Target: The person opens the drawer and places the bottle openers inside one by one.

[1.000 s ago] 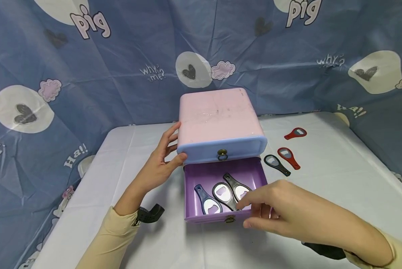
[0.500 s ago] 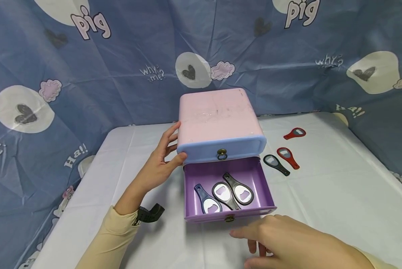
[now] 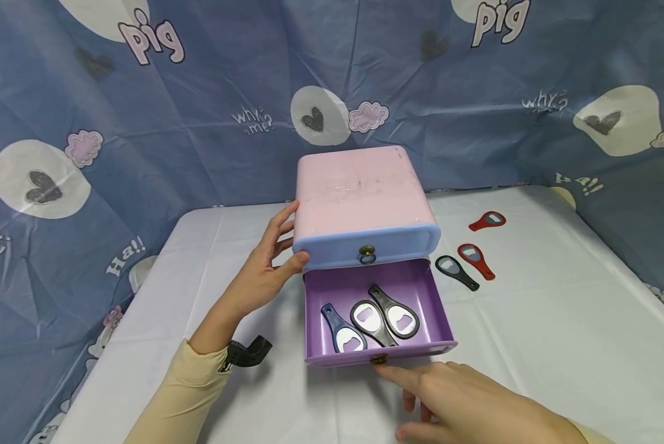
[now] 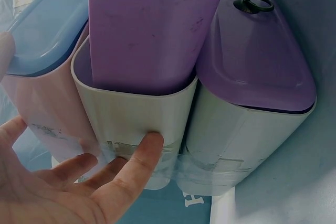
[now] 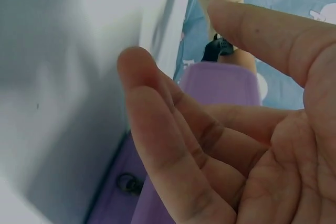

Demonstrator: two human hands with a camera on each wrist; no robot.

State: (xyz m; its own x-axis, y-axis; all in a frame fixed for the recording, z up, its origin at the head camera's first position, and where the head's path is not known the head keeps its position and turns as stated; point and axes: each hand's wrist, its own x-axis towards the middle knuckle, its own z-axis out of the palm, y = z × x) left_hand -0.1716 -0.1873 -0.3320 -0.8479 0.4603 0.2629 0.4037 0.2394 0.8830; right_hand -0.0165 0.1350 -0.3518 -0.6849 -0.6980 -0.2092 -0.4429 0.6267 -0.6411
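Left hand (image 3: 260, 280) braces the three-tier drawer cabinet (image 3: 360, 191), fingers spread along its left side, thumb on the front corner above the middle purple drawer (image 3: 343, 362); nothing gripped. Right hand (image 3: 448, 401) sits at the front right of that drawer, index extended, other fingers loosely bent, holding nothing. Its fingertip is at the brass pull (image 3: 379, 359) on the drawer front; can't tell for sure whether it makes contact.

Middle purple drawer is pulled out, with three bottle openers inside: dark blue opener (image 3: 336, 319) at its left, handle to the back; black opener (image 3: 369, 317) near its centre, handle toward the front wall; second black opener (image 3: 395, 313) just right of that one, head to the front.

Above the drawer: blue drawer (image 3: 332, 251), closed, under the pink top. Below it: lower purple drawer (image 4: 262, 51), also closed, per the left wrist view.

Right of the drawer, on the white cloth (image 3: 543, 327): third black opener (image 3: 465, 277) nearest, red opener (image 3: 479, 262) just beyond, second red opener (image 3: 483, 222) farther back. Patterned blue curtain (image 3: 199, 92) hangs behind.
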